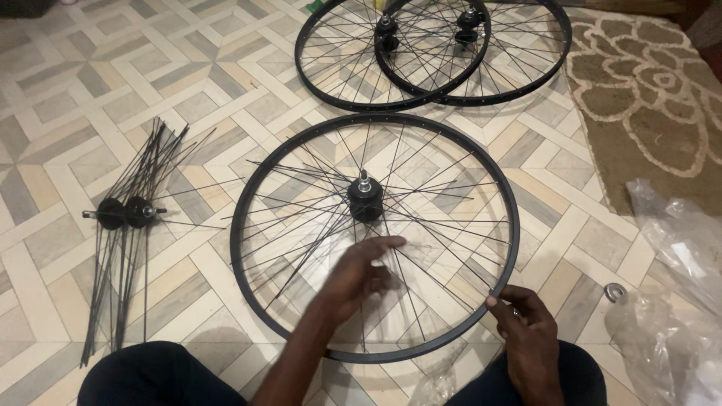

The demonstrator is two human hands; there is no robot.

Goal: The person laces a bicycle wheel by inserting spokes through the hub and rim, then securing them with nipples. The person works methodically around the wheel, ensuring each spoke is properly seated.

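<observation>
A black bicycle wheel rim (pixel 256 177) lies flat on the tiled floor in front of me, with thin spokes running to a black hub (pixel 365 199) at its centre. My left hand (pixel 359 274) reaches over the near spokes, fingers stretched toward the hub and touching the spokes. My right hand (pixel 526 327) pinches the rim's near right edge between thumb and fingers. My knees in dark trousers frame the bottom of the view.
Two finished black wheels (pixel 432 49) overlap on the floor farther away. A hub with loose spokes (pixel 124 214) lies at the left. A brown patterned rug (pixel 647 98) is at the right, with clear plastic bags (pixel 677 301) and a small metal ring (pixel 615 292) near it.
</observation>
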